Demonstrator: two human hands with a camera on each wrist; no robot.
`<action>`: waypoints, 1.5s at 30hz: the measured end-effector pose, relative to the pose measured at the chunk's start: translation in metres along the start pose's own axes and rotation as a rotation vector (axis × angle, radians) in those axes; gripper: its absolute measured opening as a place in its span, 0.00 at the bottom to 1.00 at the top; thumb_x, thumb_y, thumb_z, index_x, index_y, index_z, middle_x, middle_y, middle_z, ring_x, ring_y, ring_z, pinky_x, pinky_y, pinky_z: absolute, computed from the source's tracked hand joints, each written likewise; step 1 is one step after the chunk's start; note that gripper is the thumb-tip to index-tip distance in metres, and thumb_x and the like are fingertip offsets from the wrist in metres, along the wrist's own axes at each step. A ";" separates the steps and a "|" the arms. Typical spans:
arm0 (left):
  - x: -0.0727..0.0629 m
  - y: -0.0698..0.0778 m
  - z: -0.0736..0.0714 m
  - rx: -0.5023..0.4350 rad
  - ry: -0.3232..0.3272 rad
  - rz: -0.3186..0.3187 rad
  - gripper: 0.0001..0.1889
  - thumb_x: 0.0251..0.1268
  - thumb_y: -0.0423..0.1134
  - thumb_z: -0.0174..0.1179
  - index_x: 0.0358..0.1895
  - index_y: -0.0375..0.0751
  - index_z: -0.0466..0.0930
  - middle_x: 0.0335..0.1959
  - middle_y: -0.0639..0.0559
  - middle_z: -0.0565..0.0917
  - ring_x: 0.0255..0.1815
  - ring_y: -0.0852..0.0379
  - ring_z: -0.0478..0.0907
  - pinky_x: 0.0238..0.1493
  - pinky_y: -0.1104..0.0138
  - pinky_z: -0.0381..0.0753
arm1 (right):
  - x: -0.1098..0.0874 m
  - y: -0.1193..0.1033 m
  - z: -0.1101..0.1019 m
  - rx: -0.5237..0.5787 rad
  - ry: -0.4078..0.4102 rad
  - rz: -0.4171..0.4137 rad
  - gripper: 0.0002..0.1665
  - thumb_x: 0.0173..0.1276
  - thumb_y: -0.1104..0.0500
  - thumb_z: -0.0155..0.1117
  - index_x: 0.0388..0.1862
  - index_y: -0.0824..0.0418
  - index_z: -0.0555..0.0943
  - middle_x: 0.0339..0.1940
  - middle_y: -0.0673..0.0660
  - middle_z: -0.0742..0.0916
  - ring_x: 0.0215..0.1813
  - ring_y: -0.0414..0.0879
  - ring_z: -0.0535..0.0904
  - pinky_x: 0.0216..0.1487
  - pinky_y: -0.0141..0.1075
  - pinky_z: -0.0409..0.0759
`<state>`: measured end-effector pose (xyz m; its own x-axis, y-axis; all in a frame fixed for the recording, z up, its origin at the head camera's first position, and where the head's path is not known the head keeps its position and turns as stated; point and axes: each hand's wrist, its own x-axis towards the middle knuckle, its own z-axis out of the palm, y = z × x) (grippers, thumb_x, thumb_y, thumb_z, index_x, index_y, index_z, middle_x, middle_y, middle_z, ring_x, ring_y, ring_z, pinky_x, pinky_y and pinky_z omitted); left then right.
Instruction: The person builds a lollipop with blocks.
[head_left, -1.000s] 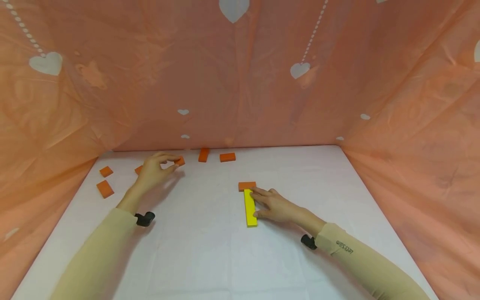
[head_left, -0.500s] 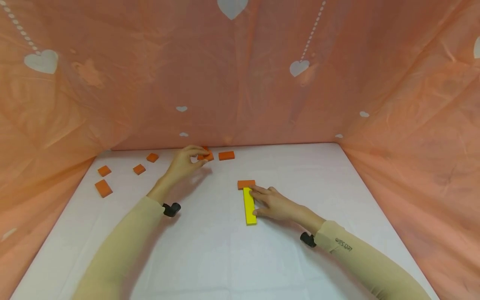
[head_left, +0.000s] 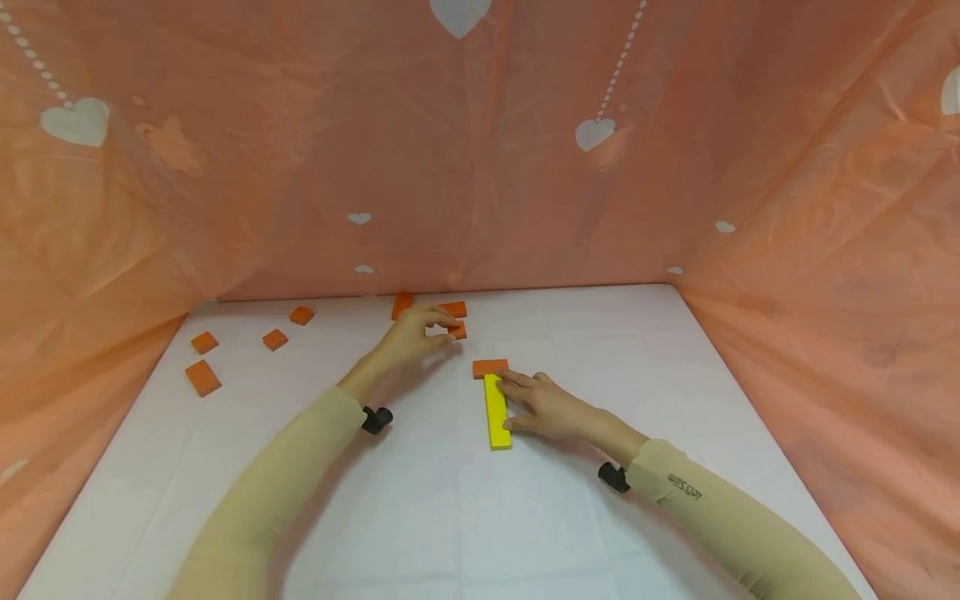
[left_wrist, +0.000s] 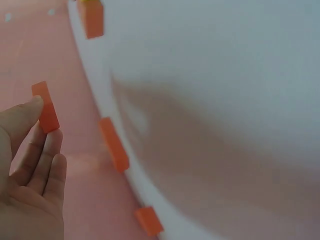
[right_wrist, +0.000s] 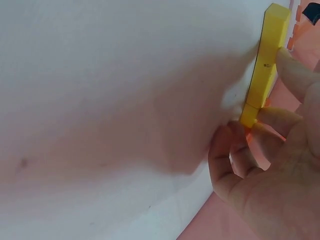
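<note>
My left hand [head_left: 412,337] pinches a small orange block [left_wrist: 46,107] between thumb and fingertips. It is near the back of the table, in front of another orange block [head_left: 454,309]. In the left wrist view its other fingers are loosely bent. Right of the middle, a long yellow block [head_left: 497,415] runs towards me from a crosswise orange block [head_left: 489,367]. My right hand [head_left: 551,408] holds the yellow block, thumb on its right side and fingers at its far end. The right wrist view shows those fingers bent round that end, partly hiding it.
Loose orange blocks lie at the far left, among them one larger block [head_left: 203,378]. An upright-looking orange block [head_left: 402,304] lies behind my left hand. A white cloth [head_left: 420,517] covers the table. Pink curtains [head_left: 300,167] with hearts enclose the back and sides.
My left hand has carried the small orange block rightwards along the back, past the loose blocks. My right hand and the yellow block have stayed in place.
</note>
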<state>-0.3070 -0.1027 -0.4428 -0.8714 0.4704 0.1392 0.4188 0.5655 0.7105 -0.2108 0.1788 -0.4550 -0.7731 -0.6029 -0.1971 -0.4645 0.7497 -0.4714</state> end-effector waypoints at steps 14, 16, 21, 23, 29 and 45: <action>0.019 -0.007 0.027 0.096 -0.141 0.034 0.13 0.71 0.35 0.68 0.56 0.38 0.88 0.55 0.45 0.85 0.56 0.47 0.81 0.62 0.56 0.81 | 0.001 0.001 0.001 -0.002 0.012 -0.030 0.42 0.75 0.48 0.68 0.80 0.65 0.65 0.84 0.62 0.63 0.63 0.58 0.70 0.68 0.53 0.72; 0.020 -0.009 0.030 0.111 -0.158 0.047 0.14 0.70 0.35 0.69 0.56 0.38 0.88 0.54 0.46 0.85 0.56 0.48 0.81 0.63 0.56 0.80 | 0.000 0.001 0.001 -0.002 0.011 -0.040 0.42 0.75 0.49 0.68 0.80 0.65 0.65 0.84 0.62 0.63 0.63 0.58 0.70 0.66 0.51 0.73; 0.018 -0.008 0.032 0.131 -0.182 0.059 0.14 0.73 0.35 0.66 0.57 0.37 0.87 0.52 0.46 0.84 0.55 0.49 0.81 0.62 0.57 0.81 | 0.001 0.000 0.000 -0.002 0.011 -0.052 0.42 0.75 0.49 0.68 0.80 0.66 0.66 0.84 0.61 0.63 0.65 0.58 0.71 0.65 0.51 0.74; 0.018 -0.007 0.032 0.134 -0.184 0.054 0.14 0.75 0.34 0.64 0.58 0.36 0.87 0.54 0.45 0.84 0.55 0.48 0.81 0.62 0.56 0.81 | 0.001 0.000 0.000 -0.001 0.010 -0.045 0.42 0.75 0.49 0.68 0.80 0.65 0.66 0.84 0.61 0.63 0.65 0.58 0.70 0.66 0.51 0.73; 0.020 -0.009 0.033 0.110 -0.187 0.049 0.14 0.77 0.30 0.59 0.59 0.36 0.86 0.56 0.44 0.83 0.56 0.47 0.79 0.63 0.56 0.80 | 0.002 0.002 0.000 -0.015 0.010 -0.068 0.42 0.76 0.49 0.67 0.80 0.68 0.65 0.84 0.63 0.63 0.75 0.62 0.67 0.69 0.54 0.69; 0.020 -0.002 0.035 0.094 -0.198 0.106 0.12 0.76 0.30 0.61 0.56 0.38 0.88 0.53 0.46 0.86 0.55 0.48 0.80 0.63 0.57 0.80 | 0.000 0.001 -0.001 -0.008 0.008 -0.049 0.42 0.75 0.50 0.68 0.80 0.67 0.65 0.84 0.62 0.63 0.72 0.61 0.69 0.66 0.51 0.71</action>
<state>-0.3169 -0.0709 -0.4655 -0.7581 0.6488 0.0657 0.5356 0.5620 0.6303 -0.2116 0.1795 -0.4545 -0.7526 -0.6370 -0.1667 -0.5057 0.7213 -0.4733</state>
